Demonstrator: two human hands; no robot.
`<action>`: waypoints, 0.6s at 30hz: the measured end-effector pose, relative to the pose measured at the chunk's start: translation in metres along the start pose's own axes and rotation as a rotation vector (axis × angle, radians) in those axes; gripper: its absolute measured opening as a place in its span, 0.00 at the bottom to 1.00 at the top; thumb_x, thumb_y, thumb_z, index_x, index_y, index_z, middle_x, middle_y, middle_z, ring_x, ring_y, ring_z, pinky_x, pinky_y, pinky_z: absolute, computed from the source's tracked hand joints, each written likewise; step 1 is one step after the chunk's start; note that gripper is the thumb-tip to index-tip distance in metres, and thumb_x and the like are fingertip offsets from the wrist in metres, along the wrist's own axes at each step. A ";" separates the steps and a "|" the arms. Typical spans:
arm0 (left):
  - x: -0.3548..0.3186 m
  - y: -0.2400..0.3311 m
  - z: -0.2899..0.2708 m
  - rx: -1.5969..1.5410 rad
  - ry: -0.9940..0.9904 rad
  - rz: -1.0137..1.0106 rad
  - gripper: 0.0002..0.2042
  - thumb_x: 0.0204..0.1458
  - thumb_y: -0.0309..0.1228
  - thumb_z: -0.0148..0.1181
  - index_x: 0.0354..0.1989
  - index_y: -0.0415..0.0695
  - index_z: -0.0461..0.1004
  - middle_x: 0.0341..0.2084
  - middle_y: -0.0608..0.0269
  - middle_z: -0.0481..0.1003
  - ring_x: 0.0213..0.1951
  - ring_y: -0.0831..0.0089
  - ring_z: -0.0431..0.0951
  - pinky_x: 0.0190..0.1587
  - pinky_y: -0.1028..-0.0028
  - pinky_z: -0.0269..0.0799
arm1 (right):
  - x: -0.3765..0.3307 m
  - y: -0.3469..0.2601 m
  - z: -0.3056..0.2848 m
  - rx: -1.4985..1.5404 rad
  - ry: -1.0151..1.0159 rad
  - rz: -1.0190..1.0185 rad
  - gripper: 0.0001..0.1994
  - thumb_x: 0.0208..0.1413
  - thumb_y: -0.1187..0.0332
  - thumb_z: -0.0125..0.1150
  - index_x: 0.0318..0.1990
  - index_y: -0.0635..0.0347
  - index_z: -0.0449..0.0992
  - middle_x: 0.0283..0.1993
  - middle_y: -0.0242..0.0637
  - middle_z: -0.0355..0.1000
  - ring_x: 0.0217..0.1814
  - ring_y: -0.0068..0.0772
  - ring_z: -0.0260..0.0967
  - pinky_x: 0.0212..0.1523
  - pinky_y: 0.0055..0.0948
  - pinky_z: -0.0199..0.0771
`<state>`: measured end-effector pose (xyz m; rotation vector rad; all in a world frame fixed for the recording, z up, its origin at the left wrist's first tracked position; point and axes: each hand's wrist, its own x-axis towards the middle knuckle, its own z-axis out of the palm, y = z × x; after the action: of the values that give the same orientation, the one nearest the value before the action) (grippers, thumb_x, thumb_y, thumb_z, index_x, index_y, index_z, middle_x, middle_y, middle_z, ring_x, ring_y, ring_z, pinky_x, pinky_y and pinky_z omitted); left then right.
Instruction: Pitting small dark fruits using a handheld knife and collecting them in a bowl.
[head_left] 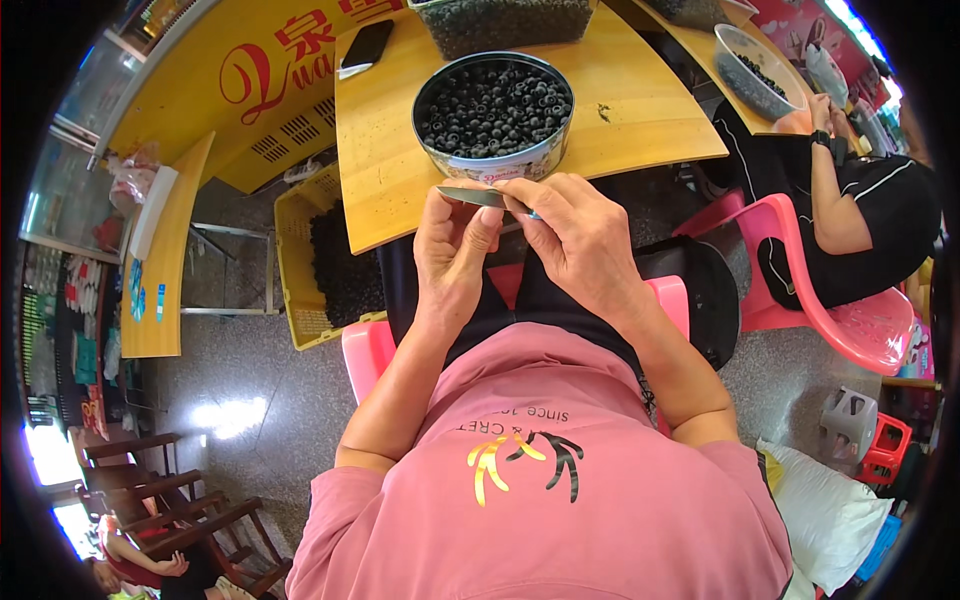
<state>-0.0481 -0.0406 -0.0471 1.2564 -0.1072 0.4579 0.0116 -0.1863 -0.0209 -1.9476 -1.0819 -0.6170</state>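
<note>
In front of me, close to the table's near edge, my right hand grips a small knife, its blade pointing left. A bit of blue shows at the knife's handle by my fingers. My left hand is closed in a pinch at the blade, thumb up; whatever it holds is hidden behind the blade and fingers. Just beyond both hands, a round tin stands on the wooden table. Small dark round pieces fill it, many showing a ring or hole.
Behind the tin stands a clear tub of dark pieces; a phone lies left of it. A yellow crate with dark contents sits on the floor. At right, another person sits on a pink chair near a clear bowl.
</note>
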 end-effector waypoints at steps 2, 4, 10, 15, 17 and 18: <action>0.001 0.000 -0.001 0.001 -0.021 0.023 0.08 0.61 0.28 0.55 0.46 0.42 0.67 0.32 0.71 0.69 0.30 0.86 0.64 0.32 0.84 0.63 | 0.000 -0.001 -0.001 -0.002 -0.013 0.008 0.14 0.50 0.76 0.62 0.47 0.58 0.76 0.29 0.37 0.72 0.31 0.40 0.70 0.31 0.35 0.71; 0.001 0.000 -0.001 0.006 -0.022 0.026 0.08 0.61 0.28 0.55 0.46 0.42 0.67 0.32 0.71 0.69 0.30 0.85 0.64 0.32 0.84 0.63 | 0.001 0.000 -0.002 -0.008 -0.005 -0.005 0.15 0.50 0.76 0.62 0.47 0.58 0.76 0.29 0.37 0.72 0.30 0.39 0.70 0.30 0.35 0.71; 0.001 0.001 0.001 0.000 -0.014 0.040 0.08 0.61 0.27 0.55 0.47 0.42 0.67 0.32 0.71 0.69 0.30 0.85 0.65 0.32 0.84 0.63 | 0.002 -0.003 -0.005 -0.037 0.015 -0.036 0.15 0.50 0.76 0.63 0.47 0.57 0.76 0.28 0.36 0.71 0.28 0.39 0.69 0.28 0.35 0.70; 0.002 -0.001 0.001 -0.018 -0.031 0.049 0.08 0.61 0.27 0.55 0.47 0.42 0.67 0.32 0.70 0.70 0.30 0.84 0.65 0.32 0.84 0.63 | 0.002 -0.003 -0.004 -0.045 0.013 -0.031 0.14 0.51 0.75 0.62 0.47 0.57 0.76 0.27 0.36 0.70 0.28 0.39 0.69 0.28 0.35 0.70; 0.002 0.000 0.002 -0.026 -0.024 0.063 0.08 0.60 0.26 0.55 0.46 0.41 0.67 0.32 0.70 0.70 0.29 0.84 0.65 0.33 0.84 0.63 | 0.001 -0.003 -0.002 -0.028 0.028 -0.018 0.14 0.51 0.74 0.62 0.46 0.57 0.76 0.26 0.37 0.70 0.28 0.41 0.70 0.29 0.36 0.70; 0.002 -0.002 0.001 -0.026 -0.025 0.065 0.08 0.60 0.26 0.55 0.46 0.41 0.67 0.32 0.70 0.70 0.29 0.84 0.65 0.33 0.84 0.63 | 0.001 -0.002 0.000 -0.029 0.030 -0.020 0.14 0.51 0.74 0.62 0.46 0.57 0.76 0.26 0.37 0.70 0.28 0.41 0.70 0.29 0.36 0.70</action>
<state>-0.0456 -0.0410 -0.0480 1.2363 -0.1748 0.4957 0.0103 -0.1857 -0.0196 -1.9486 -1.0806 -0.6738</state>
